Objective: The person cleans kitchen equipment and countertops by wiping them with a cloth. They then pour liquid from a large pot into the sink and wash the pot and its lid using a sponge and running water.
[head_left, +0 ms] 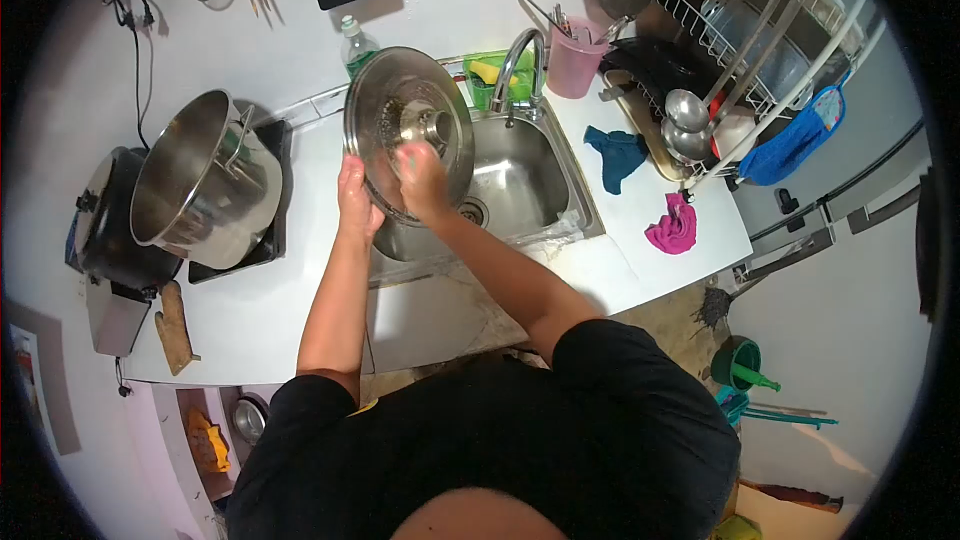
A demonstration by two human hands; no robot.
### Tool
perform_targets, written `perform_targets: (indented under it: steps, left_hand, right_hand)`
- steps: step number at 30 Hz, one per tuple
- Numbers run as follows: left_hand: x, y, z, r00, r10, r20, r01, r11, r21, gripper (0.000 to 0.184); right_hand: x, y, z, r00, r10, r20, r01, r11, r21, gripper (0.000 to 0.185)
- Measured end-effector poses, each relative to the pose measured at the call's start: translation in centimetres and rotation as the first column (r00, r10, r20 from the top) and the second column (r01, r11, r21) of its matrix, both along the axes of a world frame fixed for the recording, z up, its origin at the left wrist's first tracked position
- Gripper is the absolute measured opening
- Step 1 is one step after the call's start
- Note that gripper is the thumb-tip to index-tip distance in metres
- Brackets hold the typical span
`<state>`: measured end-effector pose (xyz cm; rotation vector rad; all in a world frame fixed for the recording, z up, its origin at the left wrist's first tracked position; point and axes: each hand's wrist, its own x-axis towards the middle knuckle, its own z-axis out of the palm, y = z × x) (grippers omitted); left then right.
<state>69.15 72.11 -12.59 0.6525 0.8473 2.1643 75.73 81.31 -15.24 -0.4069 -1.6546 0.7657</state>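
A round pot lid with a metal rim and a central knob is tilted up above the left side of the sink. My left hand grips its lower left rim. Against the lid's face, just below the knob, my right hand is closed with curled, slightly blurred fingers. Whatever it may hold is hidden. Right of the lid, the curved faucet rises behind the basin. A green soap bottle stands behind the lid.
On the left, a large steel pot rests tilted on a stove, near an oven mitt. A pink utensil cup, blue cloth, magenta cloth and dish rack are on the right.
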Motion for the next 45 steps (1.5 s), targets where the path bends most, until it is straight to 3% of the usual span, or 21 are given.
perform_targets:
  steps: [1, 3, 5, 6, 8, 9, 10, 11, 15, 16, 19, 21, 25, 29, 31, 33, 35, 37, 38, 43, 45]
  left_hand:
    - [-0.4, -0.3, -0.1, 1.000, -0.028, 0.011, 0.028, 0.998, 0.054, 0.039]
    - [0.5, -0.8, 0.7, 1.000, 0.013, 0.002, -0.013, 0.999, 0.052, 0.043]
    - [0.8, -1.3, 0.7, 1.000, -0.016, 0.009, 0.017, 0.994, -0.111, 0.046]
    - [0.9, -1.2, -0.1, 1.000, -0.003, 0.011, 0.005, 0.992, -0.128, 0.050]
    - [1.0, -1.1, 0.6, 0.996, -0.032, 0.078, 0.036, 0.998, -0.058, 0.052]
    - [0.9, -0.8, 1.0, 0.987, -0.071, 0.143, 0.069, 0.997, 0.020, 0.055]
    - [0.7, -0.4, 1.1, 0.994, -0.035, 0.103, 0.037, 0.999, -0.016, 0.058]
    - [0.8, 0.0, 1.0, 0.993, -0.034, 0.112, 0.036, 0.999, -0.016, 0.058]
    - [2.0, 0.0, 1.9, 0.996, -0.061, 0.060, 0.064, 0.997, -0.051, 0.054]
    - [2.2, -0.2, 1.4, 0.998, -0.055, 0.022, 0.057, 0.994, -0.097, 0.048]
    - [2.2, -1.2, -0.7, 0.998, -0.059, 0.037, 0.065, 0.985, -0.159, 0.044]
    - [1.4, -2.5, -0.7, 0.997, -0.048, 0.054, 0.051, 0.997, -0.056, 0.047]
    - [-1.7, -4.2, -1.4, 0.981, -0.105, 0.162, 0.105, 0.994, 0.011, 0.056]
    - [-5.3, -5.2, -1.3, 0.972, 0.115, -0.205, -0.160, 0.962, -0.219, 0.042]
    - [-8.9, -5.3, -3.1, 0.725, 0.236, -0.647, -0.509, 0.816, -0.274, 0.036]
    - [-8.0, -4.0, -3.6, 0.708, 0.394, -0.587, -0.624, 0.737, -0.258, 0.034]
    - [-4.4, -2.4, -0.7, 0.755, 0.650, -0.083, -0.654, 0.756, -0.027, 0.036]
    - [-1.2, -3.5, 1.7, 0.812, 0.363, 0.456, -0.331, 0.931, -0.151, 0.034]
    - [-1.4, -4.7, 1.0, 0.882, 0.089, 0.463, -0.042, 0.993, -0.111, 0.040]
    - [-2.0, -4.0, -7.2, 0.905, 0.125, 0.407, -0.036, 0.975, -0.221, 0.040]
    - [-0.3, -3.4, -7.3, 0.910, 0.154, 0.385, -0.067, 0.971, -0.231, 0.038]
  right_hand:
    - [0.2, 0.5, -2.0, 0.991, -0.119, 0.067, 0.116, 0.992, 0.047, 0.015]
    - [0.7, 3.9, -4.6, 0.982, -0.183, -0.040, 0.143, 0.872, -0.469, 0.017]
    - [1.6, 6.6, -1.9, 0.725, -0.090, -0.683, -0.574, 0.469, -0.671, 0.018]
    - [2.0, 7.8, -0.6, 0.725, -0.084, -0.684, -0.577, 0.468, -0.669, 0.018]
    - [2.6, 8.7, 1.6, 0.832, 0.422, -0.361, -0.546, 0.738, -0.395, 0.017]
    - [2.6, 8.0, 2.4, 0.831, 0.422, -0.363, -0.547, 0.738, -0.395, 0.017]
    - [2.6, 7.0, 2.8, 0.967, 0.226, -0.120, -0.237, 0.968, -0.085, 0.016]
    - [2.7, 6.3, 3.0, 0.996, -0.077, 0.033, 0.063, 0.948, 0.311, 0.016]
    - [2.0, 7.8, 3.3, 0.949, -0.174, 0.262, 0.067, 0.926, 0.372, 0.019]
    - [1.2, 8.4, 3.6, 0.950, -0.177, 0.257, 0.073, 0.927, 0.368, 0.019]
    - [0.5, 10.8, 2.3, 0.917, 0.082, 0.390, 0.010, 0.974, -0.227, 0.026]
    - [1.4, 13.6, -0.3, 0.983, 0.141, 0.117, -0.030, 0.754, -0.656, 0.024]
    - [5.0, 14.1, -2.3, 0.957, 0.220, 0.187, -0.058, 0.781, -0.622, 0.030]
    - [6.1, 15.6, -4.8, 0.797, 0.487, 0.357, -0.264, 0.813, -0.519, 0.060]
    - [7.7, 14.2, -2.6, 0.654, 0.737, 0.172, -0.472, 0.575, -0.668, 0.045]
    - [9.2, 11.5, -2.6, 0.680, 0.682, 0.268, -0.396, 0.650, -0.648, 0.031]
    - [10.3, 11.1, -4.5, 0.654, 0.409, 0.636, -0.278, 0.912, -0.301, 0.026]
    - [11.5, 10.7, -4.9, 0.706, 0.318, 0.633, -0.384, 0.923, -0.036, 0.023]
    - [12.2, 10.5, -4.7, 0.761, 0.370, 0.532, -0.491, 0.865, 0.101, 0.022]
    - [12.0, 13.7, -0.8, 0.585, 0.215, 0.782, -0.603, 0.760, 0.242, 0.019]
    - [10.3, 10.7, 2.5, 0.800, 0.412, 0.436, -0.396, 0.909, -0.133, 0.025]
